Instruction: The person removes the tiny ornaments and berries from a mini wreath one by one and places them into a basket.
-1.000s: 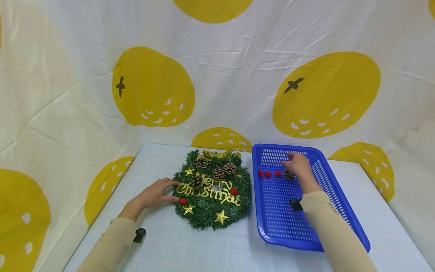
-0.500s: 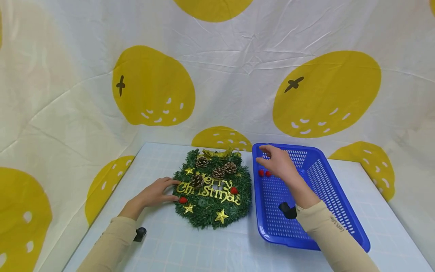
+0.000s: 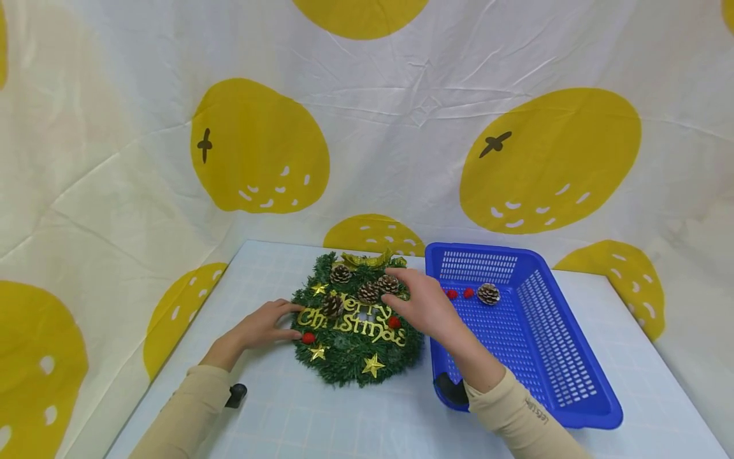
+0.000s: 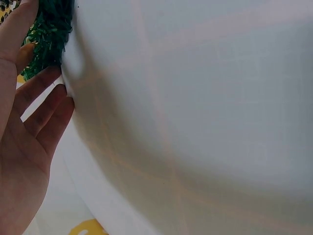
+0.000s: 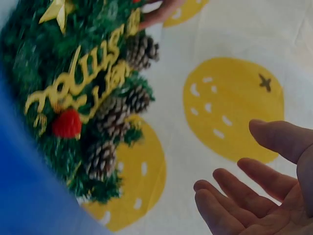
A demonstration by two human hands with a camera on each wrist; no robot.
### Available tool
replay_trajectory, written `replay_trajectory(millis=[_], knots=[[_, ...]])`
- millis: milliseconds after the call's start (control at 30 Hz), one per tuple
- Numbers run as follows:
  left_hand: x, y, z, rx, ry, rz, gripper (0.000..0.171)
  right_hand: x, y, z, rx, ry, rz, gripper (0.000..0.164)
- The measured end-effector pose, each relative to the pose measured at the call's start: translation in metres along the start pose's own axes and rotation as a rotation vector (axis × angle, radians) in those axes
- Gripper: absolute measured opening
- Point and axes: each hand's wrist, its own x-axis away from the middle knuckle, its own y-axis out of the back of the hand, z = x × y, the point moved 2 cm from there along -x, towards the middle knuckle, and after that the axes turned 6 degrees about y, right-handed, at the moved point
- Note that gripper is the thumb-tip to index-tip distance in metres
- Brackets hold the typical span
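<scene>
A green Christmas wreath lies flat on the table, with gold "Merry Christmas" lettering, gold stars, several pine cones and red strawberry-like ornaments. My left hand rests against its left edge, thumb and fingers apart; the left wrist view shows the fingers fairly straight beside the greenery. Over the wreath's right side hovers my right hand, near the pine cones. In the right wrist view its thumb and fingers are spread, with nothing between them.
A blue plastic basket stands on the table to the right of the wreath. Inside at its far end are a pine cone and small red ornaments. A white cloth with yellow fruit prints hangs behind the table.
My right hand has moved left out of the basket, from beside the pine cone there to above the wreath. That pine cone stays in the basket. The left hand keeps its place.
</scene>
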Motion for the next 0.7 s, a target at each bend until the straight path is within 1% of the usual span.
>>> replay_trajectory(millis=[200, 367, 467, 567, 700], knots=[[0.0, 0.0, 0.0, 0.005, 0.006, -0.003, 0.066, 0.0, -0.022, 0.016, -0.034, 0.019, 0.009, 0.047], [0.0, 0.0, -0.001, 0.006, -0.007, -0.008, 0.065, 0.0, -0.032, 0.023, -0.065, 0.044, 0.02, 0.048], [0.001, 0.001, -0.001, 0.006, -0.007, -0.011, 0.065, -0.003, -0.038, 0.025, -0.059, 0.05, 0.029, 0.048], [0.002, 0.001, -0.001, 0.005, -0.006, -0.012, 0.066, -0.004, -0.044, 0.026, -0.057, 0.034, 0.036, 0.049], [0.002, 0.001, -0.002, 0.011, -0.004, -0.013, 0.064, -0.004, -0.053, 0.028, -0.101, -0.005, 0.031, 0.05]])
